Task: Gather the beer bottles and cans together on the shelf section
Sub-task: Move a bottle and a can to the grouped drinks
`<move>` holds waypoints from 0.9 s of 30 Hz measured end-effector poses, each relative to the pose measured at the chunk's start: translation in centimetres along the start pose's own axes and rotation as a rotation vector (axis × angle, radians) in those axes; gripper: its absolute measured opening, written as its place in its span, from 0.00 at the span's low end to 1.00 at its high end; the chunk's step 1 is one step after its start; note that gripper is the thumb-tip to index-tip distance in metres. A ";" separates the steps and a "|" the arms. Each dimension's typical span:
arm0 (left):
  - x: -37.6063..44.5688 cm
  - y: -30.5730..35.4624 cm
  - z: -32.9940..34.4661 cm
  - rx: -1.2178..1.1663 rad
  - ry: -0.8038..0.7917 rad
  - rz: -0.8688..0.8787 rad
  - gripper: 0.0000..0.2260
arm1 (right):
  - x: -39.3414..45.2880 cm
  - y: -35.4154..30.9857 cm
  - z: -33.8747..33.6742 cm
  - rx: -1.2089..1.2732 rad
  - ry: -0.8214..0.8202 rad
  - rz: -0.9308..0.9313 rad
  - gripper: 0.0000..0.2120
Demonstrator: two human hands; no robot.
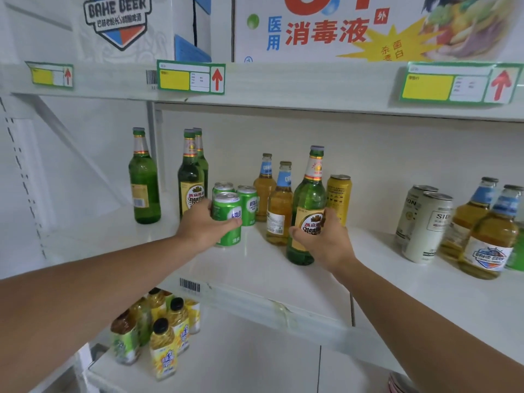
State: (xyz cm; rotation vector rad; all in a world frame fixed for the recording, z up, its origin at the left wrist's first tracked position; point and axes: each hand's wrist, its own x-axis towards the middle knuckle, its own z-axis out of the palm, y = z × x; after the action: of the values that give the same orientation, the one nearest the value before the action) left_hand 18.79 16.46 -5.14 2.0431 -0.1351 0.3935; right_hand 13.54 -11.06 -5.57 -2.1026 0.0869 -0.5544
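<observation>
My left hand point(202, 226) grips a green can point(226, 211) at the middle of the white shelf point(255, 268); two more green cans point(247, 204) stand right behind it. My right hand point(323, 239) grips a tall green beer bottle point(309, 199) by its lower label. Behind that bottle stand two amber bottles point(279, 205) and a yellow can point(338, 198). To the left are three green bottles, one alone point(144, 180) and two together point(191, 177). At the right stand two white cans point(425, 225) and two amber bottles point(490, 236).
A shelf edge with price tags point(191, 77) runs overhead, with cartons point(368, 26) above it. The lower shelf holds several yellow juice bottles point(163, 347). A slanted brace point(71, 143) and an upright post point(153, 143) stand at the left back.
</observation>
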 end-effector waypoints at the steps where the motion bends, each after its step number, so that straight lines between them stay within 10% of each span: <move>1: -0.6 0.1 0.0 0.001 0.002 0.001 0.21 | -0.2 0.0 -0.1 0.006 -0.001 -0.004 0.30; 27: -11.7 5.0 0.0 -0.172 -0.179 0.146 0.24 | -13.1 -3.0 -9.2 0.010 0.217 0.029 0.32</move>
State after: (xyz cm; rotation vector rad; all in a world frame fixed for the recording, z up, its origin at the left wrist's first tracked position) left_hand 6.48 13.24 -4.88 1.9015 -0.4149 0.2782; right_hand -2.45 -12.98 -3.52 -2.0221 0.2372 -0.7618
